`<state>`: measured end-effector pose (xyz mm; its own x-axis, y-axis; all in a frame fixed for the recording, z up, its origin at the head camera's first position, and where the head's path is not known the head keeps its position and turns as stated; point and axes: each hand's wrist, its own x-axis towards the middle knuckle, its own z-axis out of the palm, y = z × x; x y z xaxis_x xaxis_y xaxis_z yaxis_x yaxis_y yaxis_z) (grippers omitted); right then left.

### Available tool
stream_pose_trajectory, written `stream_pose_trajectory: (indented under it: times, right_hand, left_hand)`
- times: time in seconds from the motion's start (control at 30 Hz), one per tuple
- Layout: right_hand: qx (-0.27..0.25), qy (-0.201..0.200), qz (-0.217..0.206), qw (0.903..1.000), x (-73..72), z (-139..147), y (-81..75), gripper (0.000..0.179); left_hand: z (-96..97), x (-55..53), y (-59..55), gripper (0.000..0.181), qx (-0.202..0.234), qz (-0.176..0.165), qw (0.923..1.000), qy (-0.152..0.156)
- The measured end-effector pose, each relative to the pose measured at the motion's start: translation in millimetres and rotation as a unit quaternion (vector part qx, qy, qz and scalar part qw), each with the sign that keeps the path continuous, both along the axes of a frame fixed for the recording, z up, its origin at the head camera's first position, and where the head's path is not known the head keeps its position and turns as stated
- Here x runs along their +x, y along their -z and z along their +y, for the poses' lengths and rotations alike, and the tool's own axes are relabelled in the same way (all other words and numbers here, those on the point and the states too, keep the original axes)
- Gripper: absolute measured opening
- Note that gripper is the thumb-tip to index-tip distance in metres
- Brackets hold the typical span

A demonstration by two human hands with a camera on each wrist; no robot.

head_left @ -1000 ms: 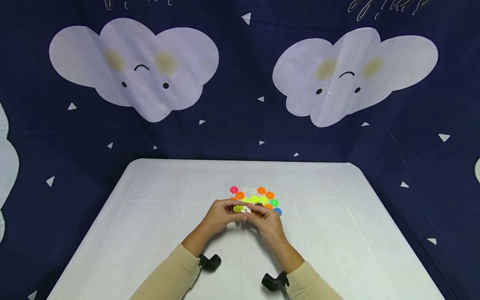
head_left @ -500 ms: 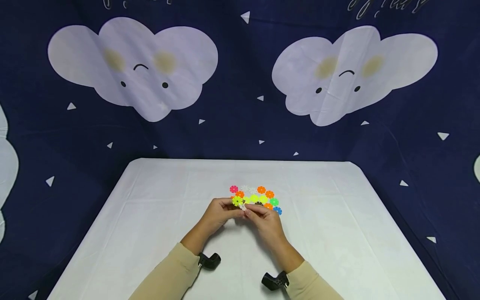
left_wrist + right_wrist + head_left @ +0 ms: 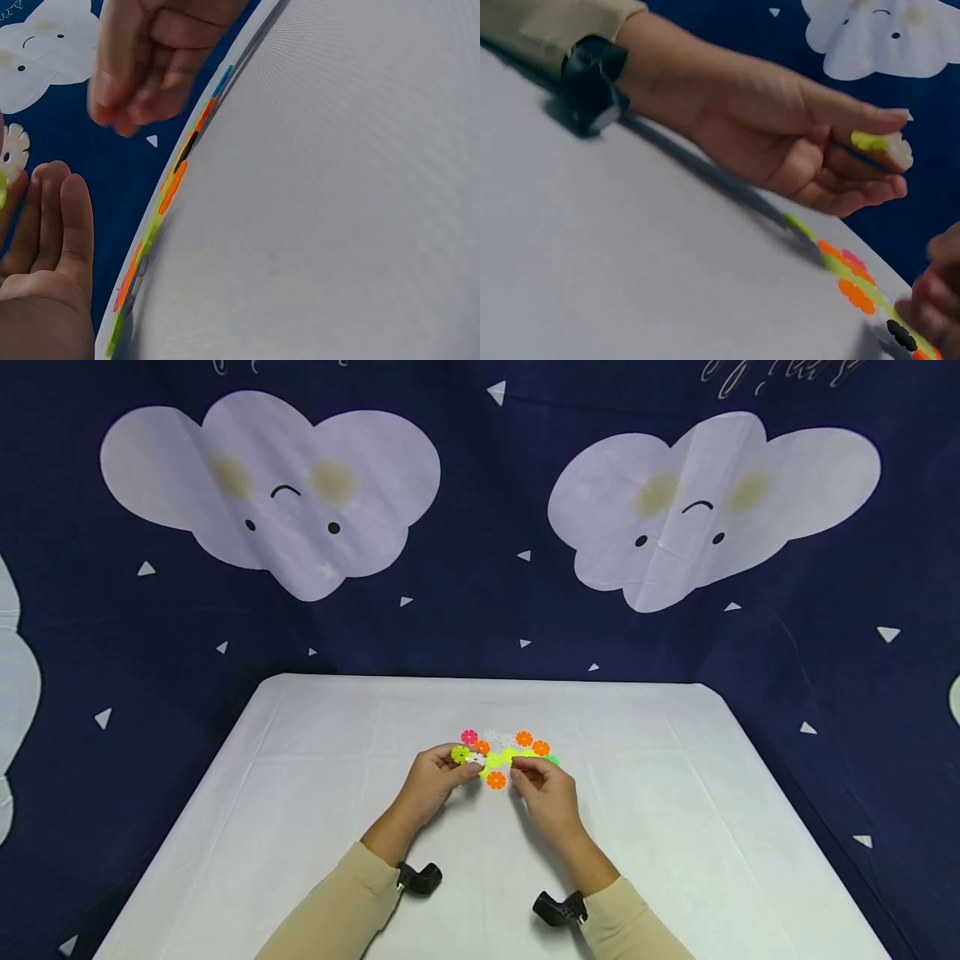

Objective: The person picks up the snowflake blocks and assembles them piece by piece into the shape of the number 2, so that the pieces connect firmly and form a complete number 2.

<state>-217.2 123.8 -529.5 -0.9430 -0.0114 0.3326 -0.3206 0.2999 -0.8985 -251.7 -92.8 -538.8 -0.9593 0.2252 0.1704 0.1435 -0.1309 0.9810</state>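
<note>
My left hand [image 3: 424,783] pinches a white flower-shaped building disc [image 3: 476,759] between thumb and fingers. Joined to its left edge is a yellow-green disc [image 3: 459,754]. In the right wrist view the yellow-green end [image 3: 866,141] and white end of the pair show between thumb and fingers, raised over the table. At the right front of the loose discs is my right hand [image 3: 552,792], with thumb and forefinger slightly apart and nothing visible between them. Its blurred fingers [image 3: 934,300] reach toward the discs in the right wrist view.
Loose discs lie flat between and behind the hands: orange [image 3: 496,780], pink [image 3: 469,737], white [image 3: 495,737], yellow, green and a black one [image 3: 901,334]. A white cloth covers the table [image 3: 300,827]. Behind it hangs a dark blue cloth [image 3: 480,635] with clouds.
The right hand has let go of the white disc and moved right. The left hand has shifted slightly left and away from me with the joined pair, uncovering an orange disc.
</note>
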Motion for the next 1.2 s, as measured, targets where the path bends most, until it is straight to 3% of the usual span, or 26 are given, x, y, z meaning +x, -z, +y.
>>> stream_pose_trajectory:
  times: [0.07,0.2,0.3,0.4,0.6,0.83,1.03,1.2]
  right_hand:
    - [0.085,0.009,0.012,0.9963,-2.2,-0.8,3.4,0.020]
    - [0.219,-0.006,0.031,0.9752,-7.5,-7.8,11.6,0.032]
    - [0.277,-0.002,0.044,0.9599,-11.5,-14.7,14.0,0.035]
    - [0.294,0.006,0.041,0.9549,-13.3,-18.4,12.9,0.029]
    - [0.253,-0.006,0.013,0.9672,-13.2,-13.1,10.7,0.023]
    - [0.201,-0.048,0.061,0.9764,-13.4,-2.9,11.1,0.023]
    - [0.070,-0.055,0.071,0.9935,-11.8,0.1,9.3,0.022]
    - [-0.018,-0.061,0.065,0.9959,-10.4,-1.2,6.4,0.024]
  left_hand:
    - [0.1,0.4,-0.5,0.028,0.028,-0.008,0.9996,0.004]
    - [-0.1,0.9,-1.0,0.027,0.053,-0.015,0.9985,0.004]
    - [0.0,0.4,-1.0,0.025,0.057,-0.023,0.9981,0.007]
    - [0.8,-0.2,-0.7,0.026,0.054,-0.032,0.9979,0.013]
    - [0.8,-0.8,-0.1,0.022,0.027,-0.035,0.9990,0.010]
    - [0.1,-2.6,-0.3,0.020,0.002,-0.028,0.9996,0.002]
    - [-0.4,-2.7,1.6,0.024,-0.002,-0.023,0.9997,0.011]
    - [-1.6,-2.2,2.5,0.024,-0.012,-0.003,0.9997,0.020]
